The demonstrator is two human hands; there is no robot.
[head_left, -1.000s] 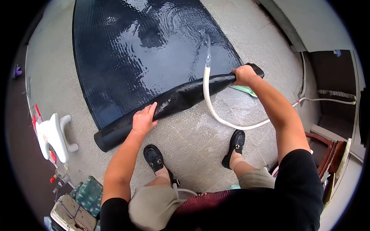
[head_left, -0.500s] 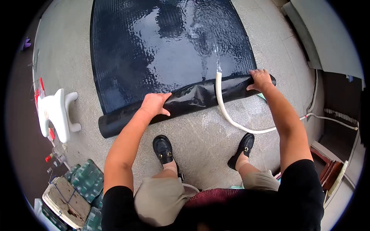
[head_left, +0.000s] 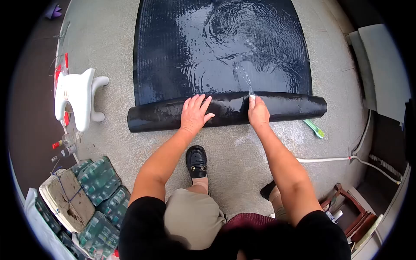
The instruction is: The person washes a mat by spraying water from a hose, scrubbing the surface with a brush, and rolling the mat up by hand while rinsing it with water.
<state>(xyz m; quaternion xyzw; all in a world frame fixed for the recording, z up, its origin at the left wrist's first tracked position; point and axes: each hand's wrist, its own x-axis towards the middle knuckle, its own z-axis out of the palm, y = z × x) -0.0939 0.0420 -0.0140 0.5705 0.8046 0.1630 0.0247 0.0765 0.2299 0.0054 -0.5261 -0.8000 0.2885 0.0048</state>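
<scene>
A wet black mat (head_left: 162,56) lies spread on the floor, and its near end is wound into a thick roll (head_left: 149,118). My left hand (head_left: 195,113) rests on top of the roll, fingers spread and holding nothing. To its right, my right hand (head_left: 258,113) is closed around the end of a white hose (head_left: 320,160). Water pours from the hose end over the roll and ripples across the flat part of the mat. My right hand and forearm hide part of the hose. A green-handled brush (head_left: 315,129), partly covered, pokes out beneath the roll's right end.
A white plastic stool (head_left: 78,95) stands on the left. Below it are packs of green bottles (head_left: 99,177) and a worn foam slab (head_left: 65,201). Brown wooden frames (head_left: 357,216) lie at lower right. A pale grey panel (head_left: 383,65) is at upper right.
My right hand has left the roll's right end and now grips the hose, which earlier lay over the roll. My left hand has shifted onto the roll's top. The view has turned slightly.
</scene>
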